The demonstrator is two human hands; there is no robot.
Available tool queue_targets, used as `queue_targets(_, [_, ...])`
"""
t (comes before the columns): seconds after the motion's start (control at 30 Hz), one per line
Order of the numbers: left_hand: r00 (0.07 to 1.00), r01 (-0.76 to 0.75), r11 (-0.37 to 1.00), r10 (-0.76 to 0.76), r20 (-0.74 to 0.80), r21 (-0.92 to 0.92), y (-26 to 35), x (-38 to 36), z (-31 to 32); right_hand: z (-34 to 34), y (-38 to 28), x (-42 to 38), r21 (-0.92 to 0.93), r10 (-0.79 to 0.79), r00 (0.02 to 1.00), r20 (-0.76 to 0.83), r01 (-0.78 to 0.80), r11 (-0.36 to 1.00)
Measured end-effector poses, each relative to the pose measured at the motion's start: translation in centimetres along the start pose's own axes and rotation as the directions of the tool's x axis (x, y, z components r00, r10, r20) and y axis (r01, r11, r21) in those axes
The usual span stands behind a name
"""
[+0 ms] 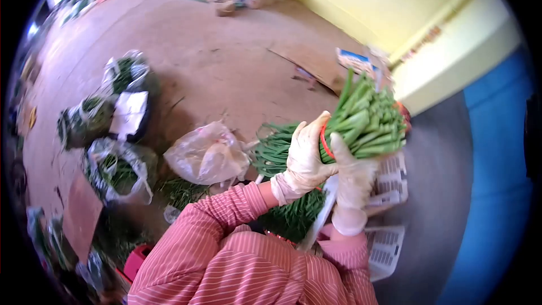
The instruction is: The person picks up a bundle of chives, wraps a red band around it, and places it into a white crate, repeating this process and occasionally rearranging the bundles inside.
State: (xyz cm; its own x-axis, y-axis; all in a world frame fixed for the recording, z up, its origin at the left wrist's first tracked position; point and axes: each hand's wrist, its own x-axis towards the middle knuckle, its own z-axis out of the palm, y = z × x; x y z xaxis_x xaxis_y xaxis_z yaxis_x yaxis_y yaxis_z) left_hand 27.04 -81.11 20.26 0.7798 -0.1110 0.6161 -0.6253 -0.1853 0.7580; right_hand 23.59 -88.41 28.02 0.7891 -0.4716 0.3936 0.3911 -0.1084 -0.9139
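A thick bunch of green vegetable stalks [367,121], with a red band [326,138] around it, is held up in front of me. Its cut ends point right, while long thin leaves [274,149] trail to the left. My left hand [305,155], in a whitish glove, is wrapped round the bunch just left of the band. From below, my gloved right hand [353,178] grips the stalk side, its thumb beside the band and its other fingers mostly hidden. More dark green leaves [299,214] lie beneath my wrists.
White plastic crates [387,248] stand to my right. A clear plastic bag [206,155] lies left of my hands. Several bags of greens [121,169] sit farther left. Flattened cardboard [310,65] lies on the floor near the yellow wall [350,5].
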Motion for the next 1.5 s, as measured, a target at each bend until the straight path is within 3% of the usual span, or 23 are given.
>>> queue_targets(0.13, [0.873, -0.086, 0.995, 0.05, 0.486, 0.051, 3.8, 2.7, -1.8, -5.8, -2.7, 1.0, 0.183, 0.063, 0.996, -0.061, -0.051, 0.982])
queue_targets(0.2, [0.858, -0.246, 0.967, 0.191, 0.476, 0.057, 3.0, 3.7, -2.6, -10.5, -3.5, 1.0, -0.044, 0.041, 0.999, 0.032, -0.039, 0.998])
queue_targets(0.27, [0.775, 0.054, 0.974, 0.098, 0.624, -0.22, 2.3, 4.4, -1.2, -13.0, -4.4, 0.3, -0.028, 0.083, 0.992, 0.091, -0.081, 0.996])
queue_targets(0.33, [0.508, 0.676, 0.55, 0.135, 0.851, -0.491, 1.9, 1.8, 2.2, -13.7, -5.1, -1.0, 0.174, 0.111, 0.97, 0.216, -0.151, 0.973])
queue_targets(0.37, [0.349, 0.76, 0.523, 0.173, 0.921, -0.386, 2.4, 0.8, 2.5, -13.8, -5.3, -0.9, 0.164, 0.149, 0.95, 0.273, -0.199, 0.966])
queue_targets(0.4, [0.393, 0.706, 0.541, 0.237, 0.888, -0.457, 2.0, -1.3, 3.0, -14.0, -5.3, -1.2, 0.157, 0.185, 0.925, 0.331, -0.247, 0.956])
queue_targets(0.47, [0.343, 0.908, 0.188, 0.185, 0.921, -0.376, 2.4, -5.8, 3.0, -14.1, -5.5, -3.6, 0.153, 0.288, 0.934, 0.211, -0.322, 0.934])
queue_targets(0.5, [0.329, 0.921, 0.191, 0.08, 0.941, -0.338, 2.1, -8.0, 2.9, -15.9, -0.8, -7.2, -0.068, 0.188, 0.978, -0.095, -0.195, 0.978])
queue_targets(0.57, [0.31, 0.918, 0.279, -0.059, 0.949, -0.282, 0.7, -11.9, 2.3, -16.2, -1.4, -12.2, -0.305, 0.447, 0.893, 0.059, -0.41, 0.86])
queue_targets(0.63, [-0.022, 1.0, 0.011, -0.161, 0.987, 0.024, 0.9, -14.3, 1.1, -15.2, 4.1, -19.8, -0.504, 0.357, 0.929, -0.101, -0.357, 0.787])
queue_targets(0.67, [-0.151, 0.987, -0.073, -0.184, 0.971, 0.14, -0.1, -16.2, 0.7, -14.8, 5.3, -21.6, -0.487, 0.465, 0.867, -0.179, -0.489, 0.724])
queue_targets(0.73, [-0.072, 0.992, 0.086, -0.225, 0.972, 0.094, -1.6, -20.3, -0.3, -14.3, 6.8, -24.0, -0.454, 0.657, 0.729, -0.194, -0.66, 0.599])
queue_targets(0.87, [-0.382, 0.917, -0.231, -0.276, 0.882, 0.325, -2.9, -22.9, -1.8, -13.9, 12.3, -28.1, -0.379, 0.715, 0.68, -0.164, -0.713, 0.59])
queue_targets(0.97, [-0.516, 0.855, -0.229, -0.294, 0.805, 0.465, -5.1, -23.1, 1.1, -15.0, 16.8, -28.6, -0.295, 0.858, 0.498, -0.127, -0.845, 0.447])
queue_targets(1.1, [-0.631, 0.774, -0.257, -0.236, 0.739, 0.579, -11.6, -25.8, 7.3, -20.9, 23.0, -28.4, -0.212, 0.832, 0.516, -0.203, -0.853, 0.477])
queue_targets(1.17, [-0.65, 0.759, -0.103, -0.057, 0.758, 0.643, -13.4, -25.9, 10.3, -24.9, 22.6, -27.1, -0.238, 0.841, 0.482, -0.245, -0.871, 0.43])
queue_targets(1.2, [-0.596, 0.788, 0.177, -0.021, 0.803, 0.589, -13.8, -25.6, 11.8, -26.7, 22.3, -26.4, -0.271, 0.856, 0.446, -0.261, -0.885, 0.379])
queue_targets(1.27, [-0.695, 0.439, 0.792, 0.0, 0.719, 0.424, -17.2, -24.7, 15.1, -29.1, 23.9, -26.4, -0.391, 0.787, 0.482, -0.385, -0.858, 0.334])
queue_targets(1.3, [-0.608, 0.293, 0.924, -0.017, 0.794, 0.245, -19.8, -25.7, 16.5, -30.3, 25.5, -26.6, -0.459, 0.759, 0.488, -0.431, -0.843, 0.282])
queue_targets(1.37, [-0.361, -0.01, 0.984, 0.16, 0.919, -0.175, -24.5, -28.8, 19.2, -31.4, 29.5, -25.6, -0.46, 0.766, 0.444, -0.465, -0.861, 0.22])
queue_targets(1.4, [-0.362, -0.14, 0.941, 0.242, 0.9, -0.309, -25.4, -29.3, 21.0, -31.9, 31.4, -25.1, -0.474, 0.765, 0.416, -0.493, -0.865, 0.165])
queue_targets(1.43, [-0.39, -0.181, 0.91, 0.281, 0.877, -0.372, -26.5, -30.3, 22.1, -31.9, 34.2, -25.2, -0.563, 0.677, 0.525, -0.516, -0.804, 0.194])
queue_targets(1.5, [-0.432, -0.216, 0.877, 0.309, 0.847, -0.43, -29.3, -32.4, 23.3, -31.5, 39.0, -22.8, -0.586, 0.704, 0.47, -0.532, -0.805, 0.094])
